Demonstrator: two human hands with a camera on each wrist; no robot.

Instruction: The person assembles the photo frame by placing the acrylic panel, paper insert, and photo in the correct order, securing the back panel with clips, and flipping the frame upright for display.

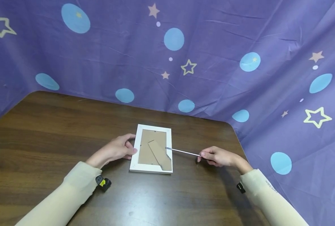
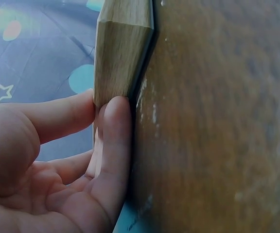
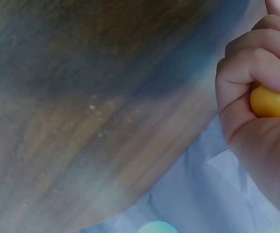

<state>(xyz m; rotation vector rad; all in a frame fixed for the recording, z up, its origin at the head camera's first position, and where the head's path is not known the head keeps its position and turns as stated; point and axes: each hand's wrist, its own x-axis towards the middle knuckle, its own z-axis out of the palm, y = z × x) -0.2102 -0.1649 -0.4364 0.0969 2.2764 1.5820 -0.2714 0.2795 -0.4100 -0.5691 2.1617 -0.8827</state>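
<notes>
A white picture frame (image 1: 149, 168) lies back side up on the table, showing its brown backing board (image 1: 146, 155) and a slanted stand flap (image 1: 158, 153). Small dark tabs sit around the board's edge. My left hand (image 1: 117, 147) pinches the frame's left side between thumb and fingers; the left wrist view shows the thumb along its wood-grained edge (image 2: 118, 58). In my right hand (image 1: 216, 156) is a screwdriver (image 1: 184, 152), its yellow handle (image 3: 269, 103) enclosed by curled fingers. The screwdriver's tip meets the board's right edge, at the inner border of the frame.
The brown wooden table (image 1: 57, 135) has rounded far corners. A purple curtain (image 1: 212, 40) with stars and blue ovals hangs behind it and along the right side. Black straps (image 1: 103, 182) are on both wrists.
</notes>
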